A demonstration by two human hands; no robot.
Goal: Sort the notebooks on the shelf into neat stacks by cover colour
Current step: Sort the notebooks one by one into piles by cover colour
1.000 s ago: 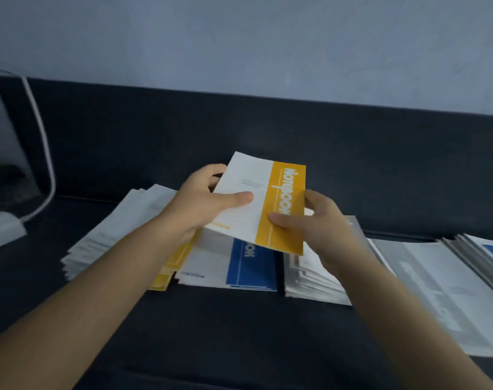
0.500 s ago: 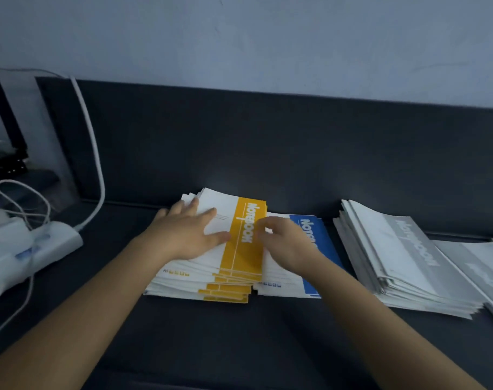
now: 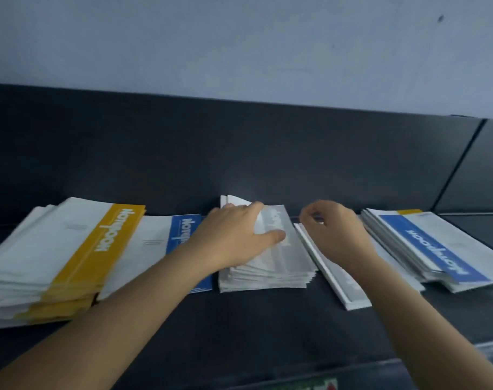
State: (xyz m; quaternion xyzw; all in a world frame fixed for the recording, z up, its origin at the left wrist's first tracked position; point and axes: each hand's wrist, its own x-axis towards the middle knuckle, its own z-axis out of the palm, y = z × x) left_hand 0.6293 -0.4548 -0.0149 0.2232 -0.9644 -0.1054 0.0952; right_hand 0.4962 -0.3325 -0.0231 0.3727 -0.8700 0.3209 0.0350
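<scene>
The left forearm (image 3: 113, 319), bare, comes in from 7 o'clock and runs up toward 1 o'clock, wrist straight. The left grip (image 3: 234, 235) lies palm down at the middle of the view, its fingers straight and close together, pointing to 2 o'clock, and its thumb (image 3: 273, 237) stretched toward 3 o'clock. The right forearm (image 3: 425, 319), also bare, enters from 5 o'clock and reaches toward 11 o'clock. The right grip (image 3: 334, 235) sits at 3 o'clock of the left one, near it but apart, back up, knuckles raised. Its fingers curl in toward 9 o'clock, forefinger tip and thumb tip close together; whether they pinch anything cannot be told.
</scene>
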